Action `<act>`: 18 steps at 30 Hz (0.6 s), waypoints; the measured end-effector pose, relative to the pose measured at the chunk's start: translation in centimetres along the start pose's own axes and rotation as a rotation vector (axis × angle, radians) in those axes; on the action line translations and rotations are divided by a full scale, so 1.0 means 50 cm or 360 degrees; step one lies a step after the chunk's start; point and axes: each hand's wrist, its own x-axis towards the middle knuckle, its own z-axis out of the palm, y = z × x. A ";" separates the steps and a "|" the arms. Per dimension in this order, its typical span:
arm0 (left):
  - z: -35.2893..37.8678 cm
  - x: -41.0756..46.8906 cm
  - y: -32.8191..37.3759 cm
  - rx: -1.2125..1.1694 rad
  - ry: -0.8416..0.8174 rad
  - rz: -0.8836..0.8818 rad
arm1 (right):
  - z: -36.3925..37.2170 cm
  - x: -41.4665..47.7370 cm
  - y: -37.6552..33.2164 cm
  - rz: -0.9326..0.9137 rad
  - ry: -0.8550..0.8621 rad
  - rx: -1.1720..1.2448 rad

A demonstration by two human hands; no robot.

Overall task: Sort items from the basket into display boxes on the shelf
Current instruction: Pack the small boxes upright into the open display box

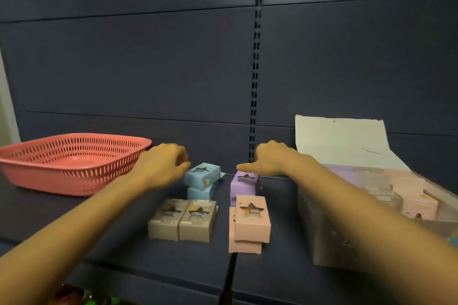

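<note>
1. Dark blue shelf carried everything; the pink basket sat just left of the left grip.
2. Left grip's fingers curled at the stacked blue boxes, perhaps touching; whether clamped, I could not tell.
3. Right grip, curled, hovered over the purple box, contact unclear; the display box stood just right.

left hand by blue box | right hand touches purple box | basket left
</note>
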 end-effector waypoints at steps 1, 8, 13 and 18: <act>0.004 0.001 -0.010 -0.0011 -0.0007 0.0032 | 0.006 0.007 -0.013 0.0076 -0.0049 0.0016; 0.031 0.006 -0.072 -0.0105 -0.0120 0.0153 | 0.059 0.060 -0.060 0.0497 -0.0310 0.0121; 0.046 0.017 -0.087 -0.0168 -0.0139 0.0139 | 0.062 0.068 -0.073 0.0524 -0.0141 0.0189; 0.065 0.060 -0.055 -0.0289 -0.0203 0.0006 | 0.022 0.045 -0.059 0.0521 0.0203 0.0508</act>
